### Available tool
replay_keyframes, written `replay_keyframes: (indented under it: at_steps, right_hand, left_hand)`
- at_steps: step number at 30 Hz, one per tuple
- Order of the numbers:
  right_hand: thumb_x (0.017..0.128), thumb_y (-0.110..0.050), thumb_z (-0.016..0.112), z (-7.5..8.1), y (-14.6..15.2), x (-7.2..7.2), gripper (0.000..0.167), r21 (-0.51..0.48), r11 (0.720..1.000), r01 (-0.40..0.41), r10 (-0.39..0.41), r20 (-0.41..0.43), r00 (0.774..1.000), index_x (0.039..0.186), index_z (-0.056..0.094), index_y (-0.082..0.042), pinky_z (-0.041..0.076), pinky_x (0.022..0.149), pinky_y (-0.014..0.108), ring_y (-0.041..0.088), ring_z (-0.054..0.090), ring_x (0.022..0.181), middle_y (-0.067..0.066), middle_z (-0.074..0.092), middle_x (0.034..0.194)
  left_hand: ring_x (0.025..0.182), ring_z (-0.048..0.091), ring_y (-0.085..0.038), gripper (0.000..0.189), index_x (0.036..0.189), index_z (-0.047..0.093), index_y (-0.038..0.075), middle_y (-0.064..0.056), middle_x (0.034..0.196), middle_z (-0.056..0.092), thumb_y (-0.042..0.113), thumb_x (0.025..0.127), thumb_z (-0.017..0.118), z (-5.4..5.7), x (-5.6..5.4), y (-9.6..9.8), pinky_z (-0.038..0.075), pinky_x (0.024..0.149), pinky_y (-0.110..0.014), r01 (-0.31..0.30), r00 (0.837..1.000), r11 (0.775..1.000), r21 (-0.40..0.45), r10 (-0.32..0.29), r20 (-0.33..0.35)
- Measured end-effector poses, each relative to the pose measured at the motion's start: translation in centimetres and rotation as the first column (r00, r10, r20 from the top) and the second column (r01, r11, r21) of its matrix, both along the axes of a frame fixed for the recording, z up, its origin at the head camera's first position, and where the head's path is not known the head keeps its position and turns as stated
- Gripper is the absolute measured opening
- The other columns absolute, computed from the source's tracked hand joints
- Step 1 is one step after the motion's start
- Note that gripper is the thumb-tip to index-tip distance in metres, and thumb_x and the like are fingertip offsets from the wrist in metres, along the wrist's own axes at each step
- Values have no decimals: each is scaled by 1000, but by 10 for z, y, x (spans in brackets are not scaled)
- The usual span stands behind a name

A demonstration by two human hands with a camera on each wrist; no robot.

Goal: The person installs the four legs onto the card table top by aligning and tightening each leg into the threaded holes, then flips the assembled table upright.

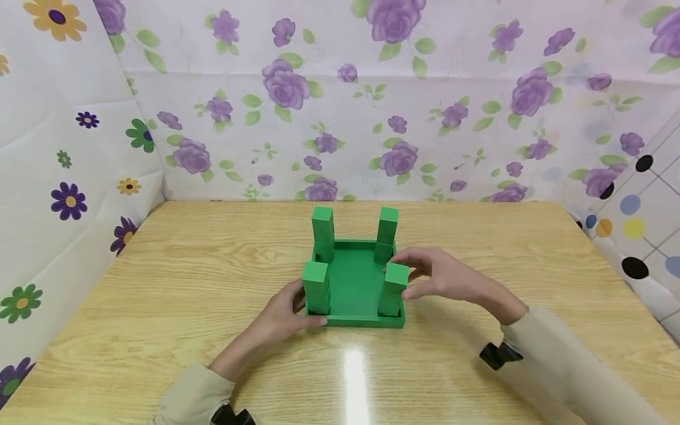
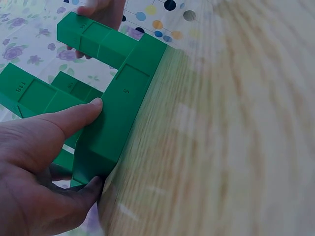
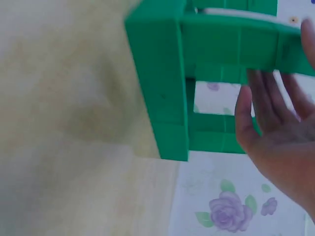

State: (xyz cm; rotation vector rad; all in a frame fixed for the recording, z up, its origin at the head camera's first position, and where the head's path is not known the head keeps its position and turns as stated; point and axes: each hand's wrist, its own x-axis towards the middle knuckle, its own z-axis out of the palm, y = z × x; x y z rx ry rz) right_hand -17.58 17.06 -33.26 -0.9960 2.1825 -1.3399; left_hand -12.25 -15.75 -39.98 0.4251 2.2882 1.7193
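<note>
A shallow green tray (image 1: 355, 283) lies on the wooden table, with an upright post of stacked green blocks in each corner. My left hand (image 1: 284, 313) grips its front left corner, thumb on the front wall, beside the front left post (image 1: 316, 286). In the left wrist view, the thumb (image 2: 81, 115) presses the tray wall (image 2: 115, 113) while a finger reaches its lower edge. Around the upper part of the front right post (image 1: 393, 289) is my right hand (image 1: 438, 274), thumb on the near side and fingers behind. Its fingertips are partly hidden by the post.
Two more posts, the back left post (image 1: 323, 233) and the back right post (image 1: 387, 233), rise from the tray's far corners. Flowered cloth (image 1: 340, 136) hangs behind the wooden table (image 1: 212, 260). Spotted cloth (image 1: 634, 230) borders the right side.
</note>
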Motion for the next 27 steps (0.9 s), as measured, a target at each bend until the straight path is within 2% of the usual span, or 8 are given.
replay_keyframes:
  at_steps: [3,5,9,13,18,23,25,27]
  right_hand:
    - [84,-9,76,-8,6,9,60,-12,995,102,-103,-33,994,137,49,3,48,96,39,35,46,126,21,48,138]
    - [84,-9,76,-15,10,12,67,-15,986,167,-167,-23,986,141,44,3,47,98,41,38,42,130,22,44,142]
    - [82,-15,79,-33,10,16,86,0,970,243,-243,62,968,149,29,5,43,102,43,39,34,135,24,33,150]
    - [79,-14,82,-51,2,23,98,15,969,245,-244,168,955,152,19,4,37,107,41,38,27,139,22,25,154]
    - [75,-5,83,-62,-12,33,97,-35,968,249,-236,215,948,150,22,5,35,108,39,38,34,136,23,35,148]
    - [74,8,79,-65,-22,43,90,-81,938,336,-305,266,915,147,26,10,38,106,36,39,38,133,27,39,144]
    - [72,9,79,-66,-26,47,88,-68,924,375,-350,239,906,145,30,10,41,103,35,38,42,131,27,43,141]
    - [71,7,82,-68,-30,49,86,-37,910,412,-400,175,900,143,35,8,45,100,36,36,49,125,24,49,136]
  left_hand:
    - [134,39,-32,80,147,37,2,-16,145,42,8,80,80,1,-1,0,35,108,-45,2,1000,1000,-7,-2,-4]
    - [134,39,-32,80,147,37,2,-16,145,42,8,80,80,1,-1,0,35,108,-45,-9,1000,1000,-15,9,-4]
    - [135,38,-31,82,148,35,3,-15,146,40,6,80,80,1,-2,0,34,108,-45,-18,1000,1000,-17,18,8]
    - [135,37,-31,88,151,28,5,-15,148,39,5,80,80,-1,-3,0,33,109,-45,-14,999,1000,-8,14,34]
    - [134,38,-33,83,148,34,2,-17,146,40,9,80,80,-2,-2,-1,34,109,-47,-25,999,999,-32,26,31]
    - [133,39,-34,83,145,38,0,-17,145,42,9,77,83,-2,-1,0,36,107,-46,-46,998,997,-55,48,31]
    - [133,39,-34,85,145,39,-1,-17,145,42,7,74,85,-2,-1,1,36,107,-45,-59,998,996,-71,61,33]
    - [133,40,-34,87,144,40,-1,-18,144,42,4,71,86,-1,-2,2,36,107,-45,-77,996,993,-91,80,31]
